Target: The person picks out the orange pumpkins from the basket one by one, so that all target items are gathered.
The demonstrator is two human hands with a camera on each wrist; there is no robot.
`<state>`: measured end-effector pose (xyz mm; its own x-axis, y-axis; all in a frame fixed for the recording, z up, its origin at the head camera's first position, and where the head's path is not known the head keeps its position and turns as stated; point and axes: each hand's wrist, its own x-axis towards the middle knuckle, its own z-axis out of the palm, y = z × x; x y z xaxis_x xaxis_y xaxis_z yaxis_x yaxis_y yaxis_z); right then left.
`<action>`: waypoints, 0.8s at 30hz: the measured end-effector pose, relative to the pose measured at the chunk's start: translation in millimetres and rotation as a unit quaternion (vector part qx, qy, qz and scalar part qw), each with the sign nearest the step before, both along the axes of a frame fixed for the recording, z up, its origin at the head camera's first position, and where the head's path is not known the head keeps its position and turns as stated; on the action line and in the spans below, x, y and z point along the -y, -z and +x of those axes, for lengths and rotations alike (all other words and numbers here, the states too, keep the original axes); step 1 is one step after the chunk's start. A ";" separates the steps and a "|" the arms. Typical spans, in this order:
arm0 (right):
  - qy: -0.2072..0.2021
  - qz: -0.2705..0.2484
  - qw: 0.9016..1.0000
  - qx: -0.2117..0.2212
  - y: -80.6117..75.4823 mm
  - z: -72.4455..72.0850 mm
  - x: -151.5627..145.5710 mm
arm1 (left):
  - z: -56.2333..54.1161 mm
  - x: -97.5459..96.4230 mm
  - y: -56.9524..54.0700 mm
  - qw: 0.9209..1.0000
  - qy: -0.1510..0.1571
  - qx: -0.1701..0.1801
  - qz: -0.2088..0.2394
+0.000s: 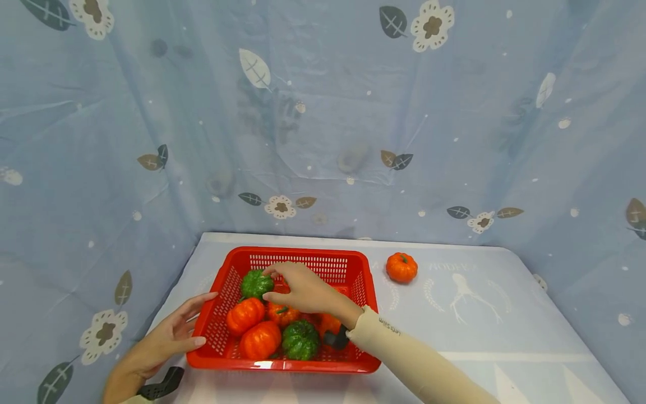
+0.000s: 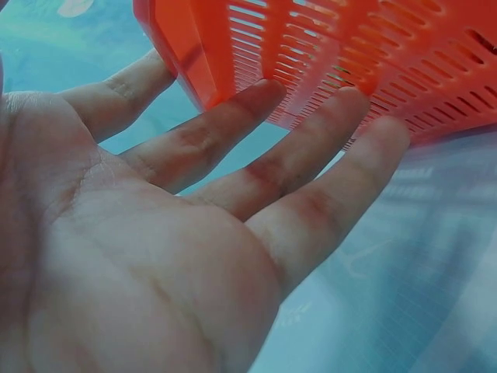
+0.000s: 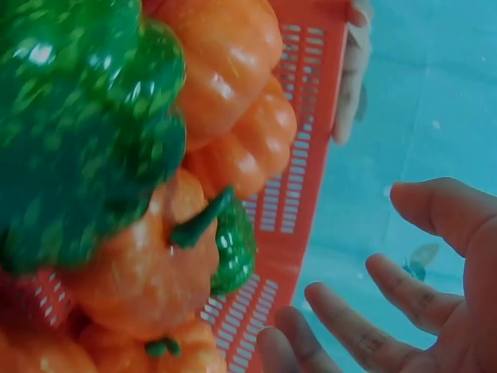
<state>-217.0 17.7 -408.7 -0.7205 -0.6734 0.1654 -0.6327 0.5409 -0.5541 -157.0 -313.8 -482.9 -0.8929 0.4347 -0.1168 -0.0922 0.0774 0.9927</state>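
Note:
A red plastic basket (image 1: 282, 366) holds several small pumpkins. Inside are a green pumpkin (image 1: 255, 285) at the back left, another green pumpkin (image 1: 300, 340) near the front wall, and orange pumpkins such as the orange pumpkin (image 1: 261, 340) at front left. My left hand (image 1: 169, 331) is at the basket's left side, thumb at the rim and fingers extended along the slotted outer wall. Over the basket reaches my right hand (image 1: 303, 289), its fingertips close to the back-left green pumpkin; the right wrist view shows its fingers spread with nothing between them. My right forearm hides part of the contents.
To the right of the basket, a single orange pumpkin (image 1: 401, 267) sits on the table (image 1: 454, 336), which has a light patterned cover. A blue floral curtain (image 1: 323, 140) hangs behind the table and along both sides.

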 end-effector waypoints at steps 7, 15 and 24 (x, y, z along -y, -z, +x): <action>-0.013 0.043 0.999 0.025 7.2 3.0 20.3 | -0.3 2.2 4.4 1.000 0.009 -0.013 0.014; -0.015 0.092 0.995 0.036 15.0 4.8 36.5 | 0.6 2.0 3.1 1.000 -0.004 0.001 0.007; -0.025 0.153 0.987 0.033 19.9 9.9 57.3 | -0.7 2.2 3.7 1.000 0.000 0.000 0.013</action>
<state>-207.1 -39.6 -428.5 -0.6873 -0.7198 -0.0976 -0.6313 0.6584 -0.4099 -157.7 -316.0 -486.7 -0.8933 0.4371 -0.1046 -0.0913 0.0513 0.9945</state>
